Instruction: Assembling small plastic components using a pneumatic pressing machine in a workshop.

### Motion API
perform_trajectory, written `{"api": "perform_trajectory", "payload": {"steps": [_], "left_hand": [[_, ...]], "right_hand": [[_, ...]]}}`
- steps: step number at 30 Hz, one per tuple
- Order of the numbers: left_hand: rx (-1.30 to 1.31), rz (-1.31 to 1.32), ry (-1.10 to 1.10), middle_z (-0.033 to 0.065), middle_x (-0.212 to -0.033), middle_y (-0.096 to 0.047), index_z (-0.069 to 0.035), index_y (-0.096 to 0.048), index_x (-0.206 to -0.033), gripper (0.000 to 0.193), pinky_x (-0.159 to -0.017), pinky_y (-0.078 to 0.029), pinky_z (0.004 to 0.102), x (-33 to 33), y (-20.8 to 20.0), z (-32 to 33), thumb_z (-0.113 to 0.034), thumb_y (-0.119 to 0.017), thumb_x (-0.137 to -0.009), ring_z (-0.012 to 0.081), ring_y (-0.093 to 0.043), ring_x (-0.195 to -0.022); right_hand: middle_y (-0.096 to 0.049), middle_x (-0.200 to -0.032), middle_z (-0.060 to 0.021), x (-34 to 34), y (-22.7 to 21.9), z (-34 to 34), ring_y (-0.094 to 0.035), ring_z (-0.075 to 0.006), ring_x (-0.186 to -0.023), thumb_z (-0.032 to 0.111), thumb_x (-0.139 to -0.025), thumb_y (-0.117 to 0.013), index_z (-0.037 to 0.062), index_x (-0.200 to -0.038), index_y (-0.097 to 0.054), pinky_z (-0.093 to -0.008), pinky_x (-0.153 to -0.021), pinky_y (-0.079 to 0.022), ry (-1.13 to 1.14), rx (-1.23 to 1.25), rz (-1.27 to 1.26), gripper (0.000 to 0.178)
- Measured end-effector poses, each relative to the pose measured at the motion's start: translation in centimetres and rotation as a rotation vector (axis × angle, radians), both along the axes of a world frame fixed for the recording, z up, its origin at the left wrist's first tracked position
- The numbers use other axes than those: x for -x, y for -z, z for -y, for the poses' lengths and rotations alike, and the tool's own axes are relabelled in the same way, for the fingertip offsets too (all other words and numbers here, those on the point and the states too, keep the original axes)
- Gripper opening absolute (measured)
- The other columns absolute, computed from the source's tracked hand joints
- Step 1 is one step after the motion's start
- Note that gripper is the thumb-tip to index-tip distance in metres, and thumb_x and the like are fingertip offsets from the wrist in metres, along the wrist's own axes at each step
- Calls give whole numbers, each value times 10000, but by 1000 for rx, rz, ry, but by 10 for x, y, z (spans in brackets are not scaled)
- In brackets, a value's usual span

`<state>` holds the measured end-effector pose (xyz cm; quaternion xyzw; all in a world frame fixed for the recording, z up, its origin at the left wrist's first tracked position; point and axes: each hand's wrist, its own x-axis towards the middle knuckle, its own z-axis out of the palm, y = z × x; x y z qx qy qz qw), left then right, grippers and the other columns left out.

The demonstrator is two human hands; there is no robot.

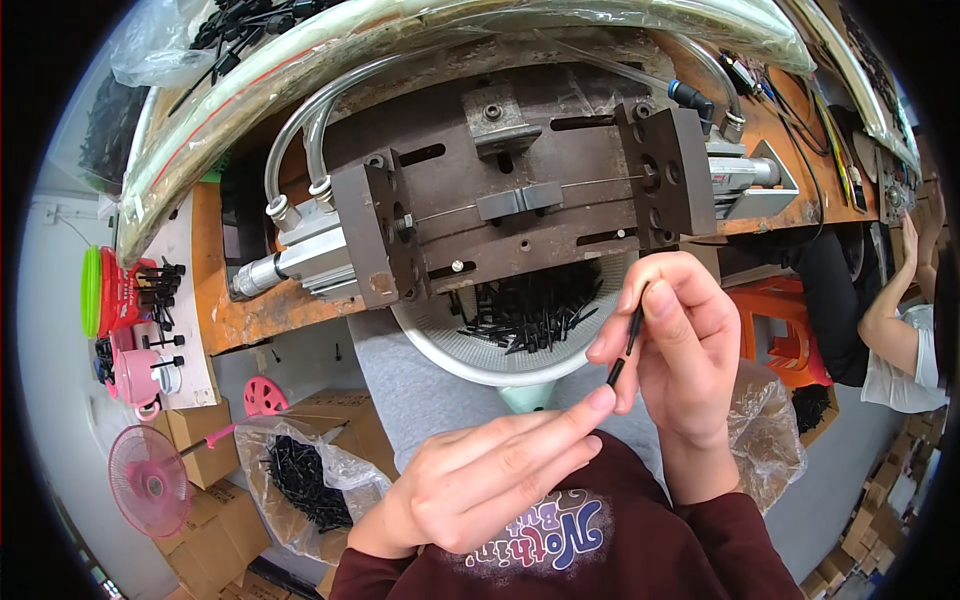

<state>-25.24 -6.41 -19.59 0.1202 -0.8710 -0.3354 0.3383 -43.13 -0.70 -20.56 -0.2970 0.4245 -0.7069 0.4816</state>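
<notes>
Lettering (583, 536) crosses the shirt (640, 490); right fingers (668, 312) pinch a black rod (635, 326).

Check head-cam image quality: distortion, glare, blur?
Head view: strong fisheye, black corners; bright glare streaks on the plastic wrap up top; black pieces in the basket merge into a dark mass; left hand and right hand look reasonably sharp, no obvious motion blur.
</notes>
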Motion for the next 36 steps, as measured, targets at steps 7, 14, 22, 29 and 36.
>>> {"api": "perform_trajectory", "payload": {"steps": [7,14,22,29,36], "left_hand": [[13,-38,71,192,-1151,-658,102,-690,-943,260,-637,-593,282,-1,3,3,18,-767,-710,208,-697,-821],[-13,-21,-11,132,-1092,-686,3,-726,-880,270,-655,-594,279,1,2,-3,-33,-832,-634,202,-695,-790],[29,-20,35,166,-1128,-669,62,-707,-922,257,-645,-593,275,-1,4,2,-3,-785,-686,200,-693,-816],[31,-41,60,185,-1148,-660,93,-694,-951,258,-628,-592,274,-3,6,3,9,-759,-716,198,-691,-822],[12,-28,55,184,-1159,-655,85,-698,-957,268,-651,-598,277,-4,5,5,15,-760,-706,200,-694,-843]], "right_hand": [[-666,-789,-170,-4,1,-1,-594,-114,-486,122,-1007,-481,-31,-1006,-553,-206,-440,-454,-2,30,27,168],[-662,-794,-179,-5,2,-2,-605,-127,-506,110,-1007,-478,-36,-1013,-550,-212,-457,-472,11,32,3,163],[-657,-812,-180,-6,1,-4,-605,-126,-516,106,-1007,-476,-44,-1024,-545,-215,-465,-481,53,53,-36,166],[-657,-818,-182,-8,8,-1,-602,-125,-518,98,-1007,-474,-47,-1022,-545,-217,-468,-486,42,60,-86,163],[-659,-831,-187,-12,7,-3,-613,-127,-540,107,-1010,-472,-58,-1043,-529,-217,-480,-500,21,107,-97,178]]}}
